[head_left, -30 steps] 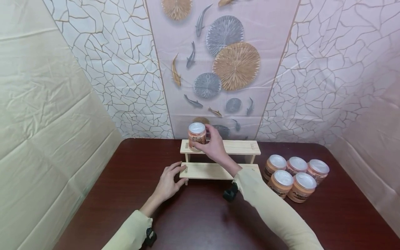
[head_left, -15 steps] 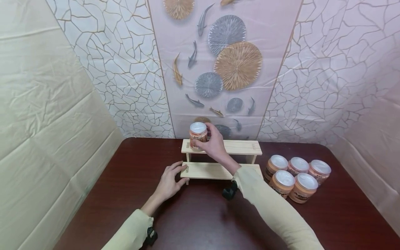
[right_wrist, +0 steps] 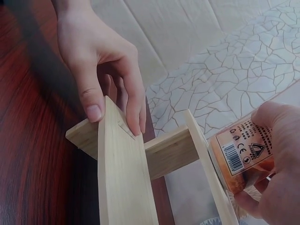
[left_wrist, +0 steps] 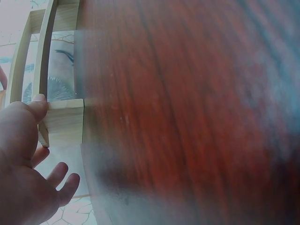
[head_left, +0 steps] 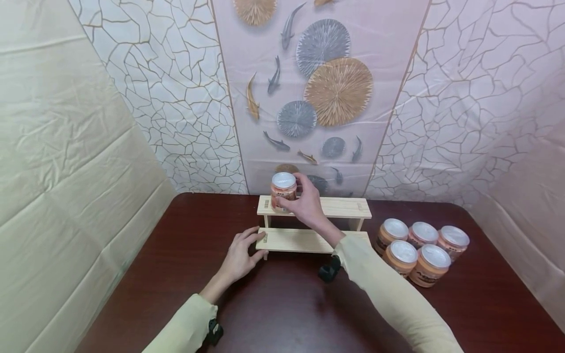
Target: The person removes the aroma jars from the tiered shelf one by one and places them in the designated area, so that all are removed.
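My right hand (head_left: 307, 202) grips an orange-labelled jar (head_left: 281, 195) with a silvery white lid, thumb in front and fingers round its far side. Its base meets the left part of the upper board of a two-tier wooden shelf (head_left: 344, 208); the label with a barcode shows on the jar (right_wrist: 246, 152) in the right wrist view. At the left end of the lower board (head_left: 300, 240), my left hand (head_left: 240, 255) pinches the wood between thumb and forefinger. Its other fingers spread past the board's end in the left wrist view.
Several similar jars (head_left: 430, 264) stand grouped on the dark red-brown table (head_left: 282, 304), right of the shelf. Behind the table hangs a patterned cloth (head_left: 198, 122). A pale cloth (head_left: 66, 171) borders the left side.
The right hand and jar shift very slightly to the right along the upper board. The left hand keeps its place on the lower board; the head view drifts a little.
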A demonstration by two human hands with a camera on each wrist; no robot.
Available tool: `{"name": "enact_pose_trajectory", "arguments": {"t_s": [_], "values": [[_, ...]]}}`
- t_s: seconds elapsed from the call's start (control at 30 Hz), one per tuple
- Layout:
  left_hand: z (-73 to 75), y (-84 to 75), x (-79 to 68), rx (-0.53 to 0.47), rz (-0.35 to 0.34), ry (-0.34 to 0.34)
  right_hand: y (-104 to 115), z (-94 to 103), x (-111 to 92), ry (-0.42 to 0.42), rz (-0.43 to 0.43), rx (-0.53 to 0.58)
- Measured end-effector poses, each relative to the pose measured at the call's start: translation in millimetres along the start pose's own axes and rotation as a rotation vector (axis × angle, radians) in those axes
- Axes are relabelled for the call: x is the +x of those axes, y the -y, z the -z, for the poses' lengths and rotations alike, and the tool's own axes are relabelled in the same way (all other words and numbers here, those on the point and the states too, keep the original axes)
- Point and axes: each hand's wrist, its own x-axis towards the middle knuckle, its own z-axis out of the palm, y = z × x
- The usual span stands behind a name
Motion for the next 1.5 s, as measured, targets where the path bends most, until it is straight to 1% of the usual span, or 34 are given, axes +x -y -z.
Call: {"name": "enact_pose_trajectory", "arguments": {"t_s": [0.33, 0.67, 0.93, 1.13, 1.3, 1.5], "values": [[-0.1, -0.6, 0.0, 0.0, -0.002, -0.001, 0.9, 23.1, -2.0, 0.017, -0.019, -0.002], [0.8, -1.9, -1.2, -0.004, -0.008, 0.005, 0.7, 52.3, -4.3, 0.029, -0.024, -0.009], [1.0, -2.7, -2.2, -0.006, -0.012, 0.004, 0.0, 78.1, -11.0, 0.022, -0.019, -0.023], [2.1, -3.5, -1.9, -0.012, -0.011, 0.0, 1.1, 95.2, -16.9, 0.023, -0.044, -0.058], [1.7, -3.1, -2.3, -0.013, -0.012, -0.003, 1.1, 107.3, -22.4, 0.034, -0.073, -0.067], [1.4, -5.1, -2.0, -0.014, -0.011, -0.003, -0.6, 125.3, -30.4, 0.03, -0.079, -0.069]]}}
